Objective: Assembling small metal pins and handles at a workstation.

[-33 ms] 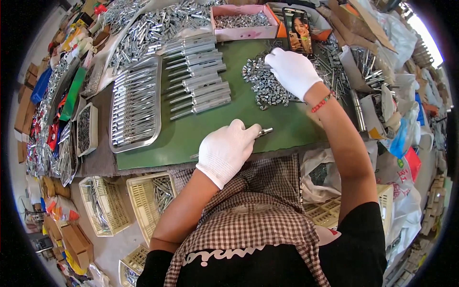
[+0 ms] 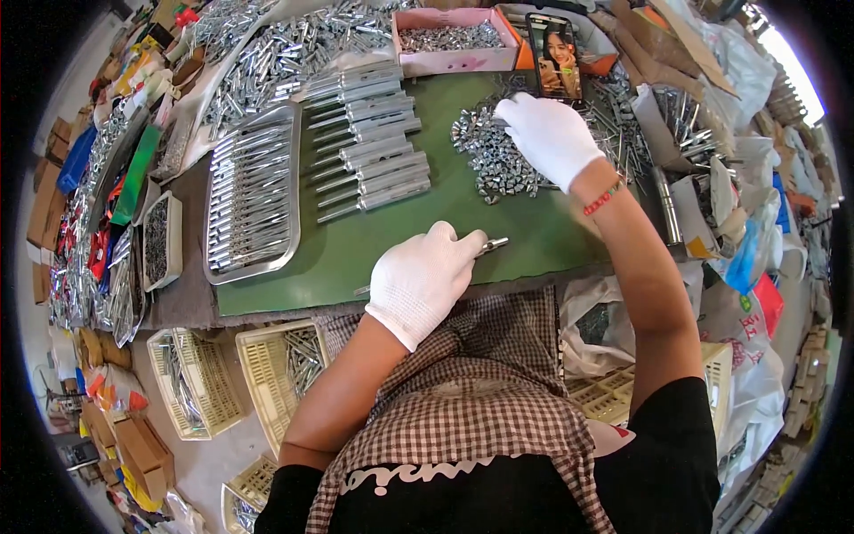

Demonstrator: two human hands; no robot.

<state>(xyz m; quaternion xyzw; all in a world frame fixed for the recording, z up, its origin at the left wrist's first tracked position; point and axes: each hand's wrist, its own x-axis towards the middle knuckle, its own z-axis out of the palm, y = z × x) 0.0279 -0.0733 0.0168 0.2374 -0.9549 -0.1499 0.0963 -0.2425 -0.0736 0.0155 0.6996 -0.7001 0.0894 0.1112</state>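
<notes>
My left hand [image 2: 420, 283], in a white glove, is closed around a slim metal rod [image 2: 495, 244] near the table's front edge. One end of the rod sticks out past the thumb and fingers, and the other end shows by the wrist. My right hand [image 2: 553, 138], also gloved, hangs over the far side of a pile of small metal nuts or collars [image 2: 498, 165]. Its fingers are curled together, and their tips are hidden, so what they hold cannot be seen. Shiny pointed metal rods [image 2: 378, 182] lie in an overlapping row left of the pile.
A steel tray [image 2: 295, 214] full of similar rods stands at the left on the green table mat [image 2: 356, 271]. Behind are a pink box [image 2: 456, 64] of small parts, a propped phone [image 2: 555, 58] and a heap of metal pieces [image 2: 294, 53]. Plastic crates [image 2: 209, 383] stand below.
My right hand has shifted very slightly to the right and toward me over the pile. The left hand and its rod look unmoved.
</notes>
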